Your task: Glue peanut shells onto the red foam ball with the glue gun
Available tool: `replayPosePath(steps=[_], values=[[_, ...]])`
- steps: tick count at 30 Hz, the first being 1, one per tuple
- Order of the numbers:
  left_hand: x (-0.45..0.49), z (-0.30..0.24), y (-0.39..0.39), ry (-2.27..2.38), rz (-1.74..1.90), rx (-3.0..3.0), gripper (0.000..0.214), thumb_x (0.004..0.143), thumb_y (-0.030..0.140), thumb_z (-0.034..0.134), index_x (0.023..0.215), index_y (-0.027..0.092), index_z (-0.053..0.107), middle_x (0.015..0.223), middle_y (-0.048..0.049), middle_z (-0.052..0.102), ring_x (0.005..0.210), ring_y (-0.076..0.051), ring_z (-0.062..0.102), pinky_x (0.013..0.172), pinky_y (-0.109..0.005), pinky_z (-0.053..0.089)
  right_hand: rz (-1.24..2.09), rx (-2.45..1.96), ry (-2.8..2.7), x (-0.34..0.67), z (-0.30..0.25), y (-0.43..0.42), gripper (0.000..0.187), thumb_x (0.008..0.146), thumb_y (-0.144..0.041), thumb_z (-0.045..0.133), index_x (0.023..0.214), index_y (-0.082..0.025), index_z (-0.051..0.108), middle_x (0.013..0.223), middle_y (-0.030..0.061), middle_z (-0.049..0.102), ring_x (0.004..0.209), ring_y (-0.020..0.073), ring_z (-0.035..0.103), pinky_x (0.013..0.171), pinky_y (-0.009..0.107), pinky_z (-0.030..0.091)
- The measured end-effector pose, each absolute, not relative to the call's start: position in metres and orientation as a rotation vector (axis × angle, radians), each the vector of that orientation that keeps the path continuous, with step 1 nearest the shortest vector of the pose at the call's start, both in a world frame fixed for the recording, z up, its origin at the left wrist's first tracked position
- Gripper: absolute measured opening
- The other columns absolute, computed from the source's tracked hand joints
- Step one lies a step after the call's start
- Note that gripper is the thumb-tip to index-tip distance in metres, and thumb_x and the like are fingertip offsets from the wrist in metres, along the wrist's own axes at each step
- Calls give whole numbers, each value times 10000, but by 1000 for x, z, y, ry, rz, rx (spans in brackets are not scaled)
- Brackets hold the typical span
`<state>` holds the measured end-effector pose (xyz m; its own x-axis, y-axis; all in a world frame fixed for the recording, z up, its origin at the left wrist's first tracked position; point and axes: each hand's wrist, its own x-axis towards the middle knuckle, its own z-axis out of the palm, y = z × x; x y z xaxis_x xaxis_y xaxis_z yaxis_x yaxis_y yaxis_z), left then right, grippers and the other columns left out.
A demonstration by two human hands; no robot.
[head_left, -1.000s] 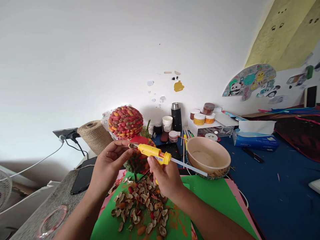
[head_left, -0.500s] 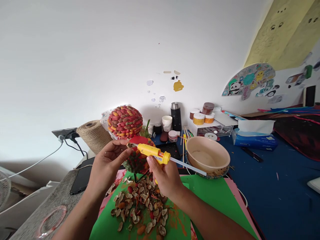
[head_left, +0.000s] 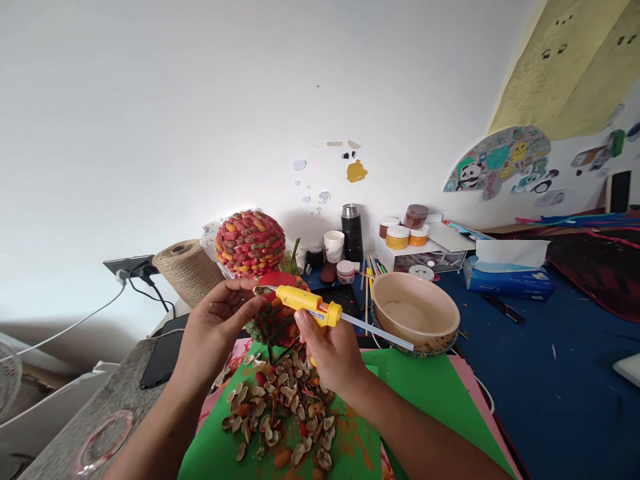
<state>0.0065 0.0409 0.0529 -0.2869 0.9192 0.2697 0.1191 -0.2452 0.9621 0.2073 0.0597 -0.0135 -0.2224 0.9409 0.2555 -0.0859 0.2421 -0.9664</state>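
My right hand [head_left: 333, 350] is wrapped round a yellow hot glue gun [head_left: 305, 303], whose clear glue stick [head_left: 377, 332] juts out of the back. Between the fingertips of my left hand [head_left: 217, 320] is a peanut shell half [head_left: 261, 291], with the gun's nozzle right at its hollow. Behind the gun stands a round piece [head_left: 273, 327] covered in green and red shells, with a smooth red top, partly hidden by my hands. Below lie several loose peanut shells [head_left: 280, 407], plain and painted, on green paper [head_left: 210, 443].
A ball of red and orange shells [head_left: 250, 243] and a twine spool [head_left: 187, 273] stand at the back left. To the right are a beige bowl [head_left: 415, 313], paint jars [head_left: 398, 238] and a tissue pack [head_left: 510, 277]. A phone [head_left: 163, 357] lies on the left.
Almost nothing differs. The glue gun's nozzle stays at the peanut shell half, and both hands keep nearly the same place.
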Motion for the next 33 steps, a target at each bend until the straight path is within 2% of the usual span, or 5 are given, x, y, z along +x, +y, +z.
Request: replayPosePath(steps=[7, 11, 21, 25, 33], values=[[9, 56, 37, 1363, 1594, 1300, 505, 761, 553, 1082, 1093, 250, 851, 1032, -68, 891, 1007, -289, 853, 898, -365, 690, 1253, -832, -1430, 207, -11, 60, 725, 1002, -967, 559, 808, -270, 614, 524, -57, 468, 439, 160, 488, 426, 277, 381], [9, 56, 36, 1356, 1595, 1339, 473, 789, 554, 1062, 1084, 252, 848, 1010, -65, 883, 998, -283, 845, 878, -355, 680, 1269, -834, -1407, 208, -9, 60, 807, 939, -1054, 524, 730, -275, 530, 505, -65, 443, 414, 140, 476, 432, 270, 381], [7, 57, 37, 1411, 1584, 1289, 587, 730, 620, 1072, 1114, 242, 837, 1063, -83, 902, 1055, -322, 867, 893, -371, 690, 1232, -816, -1445, 209, -11, 57, 772, 981, -1010, 520, 734, -279, 544, 503, -57, 455, 421, 151, 486, 420, 274, 372], [7, 56, 37, 1377, 1585, 1296, 567, 729, 604, 1079, 1098, 250, 835, 1089, -85, 909, 1101, -333, 869, 951, -397, 697, 1237, -808, -1441, 209, -12, 58, 755, 993, -993, 518, 742, -282, 544, 503, -57, 453, 425, 158, 495, 427, 280, 390], [7, 53, 38, 1363, 1579, 1316, 520, 761, 572, 1074, 1101, 252, 846, 1049, -69, 896, 1042, -294, 858, 908, -359, 692, 1221, -839, -1480, 209, -15, 58, 768, 998, -1006, 483, 801, -274, 606, 504, -55, 458, 442, 169, 506, 432, 277, 401]])
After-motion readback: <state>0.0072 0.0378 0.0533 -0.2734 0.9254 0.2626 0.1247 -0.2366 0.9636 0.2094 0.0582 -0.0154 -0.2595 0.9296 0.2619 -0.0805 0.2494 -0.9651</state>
